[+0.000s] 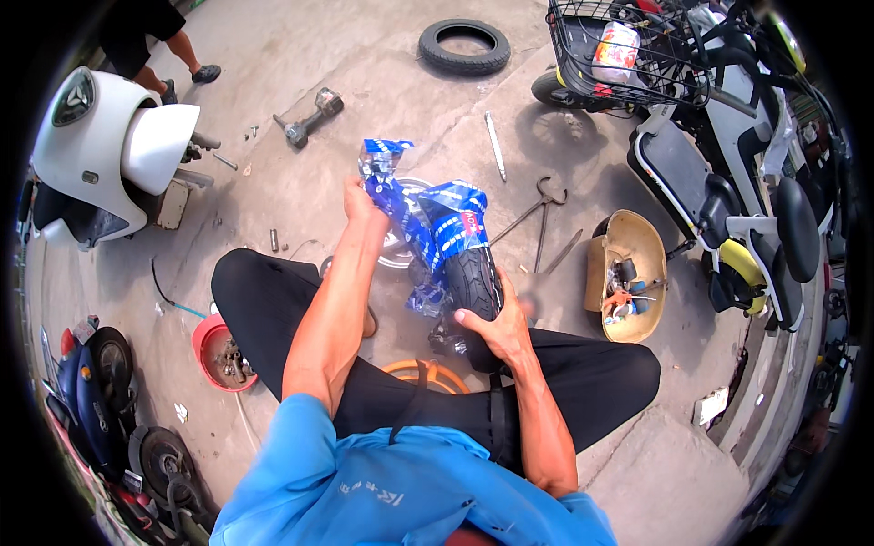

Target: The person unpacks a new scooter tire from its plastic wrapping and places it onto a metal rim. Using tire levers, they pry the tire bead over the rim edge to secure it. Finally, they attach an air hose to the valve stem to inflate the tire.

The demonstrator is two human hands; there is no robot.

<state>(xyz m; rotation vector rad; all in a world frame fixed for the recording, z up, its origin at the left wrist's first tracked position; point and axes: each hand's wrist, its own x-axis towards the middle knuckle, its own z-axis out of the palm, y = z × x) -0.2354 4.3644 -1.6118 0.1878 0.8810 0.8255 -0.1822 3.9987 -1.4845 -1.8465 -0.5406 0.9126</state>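
Note:
My left hand (pixel 364 200) grips blue-and-white printed plastic wrapping (pixel 393 187), which stretches up and across to a black tyre (pixel 469 282). My right hand (pixel 501 328) is closed round the tyre’s lower part, thumb across its side. Wrapping still covers the tyre’s top and hangs crumpled along its left side. Behind the wrapping, a silver wheel rim (pixel 401 255) is partly hidden. An orange round object (pixel 446 379) lies below, between my legs. Long-handled pliers (pixel 539 214) and a flat metal bar (pixel 564 250) lie just right of the tyre.
Scooters stand left (pixel 105 164), lower left (pixel 86 391) and right (pixel 719 209). A red basin (pixel 214 332) and tan container (pixel 651 246) hold tools and parts. A loose tyre (pixel 464 64), power tool (pixel 309 118) and white rod (pixel 494 146) lie ahead. Someone’s legs (pixel 177 50) show upper left.

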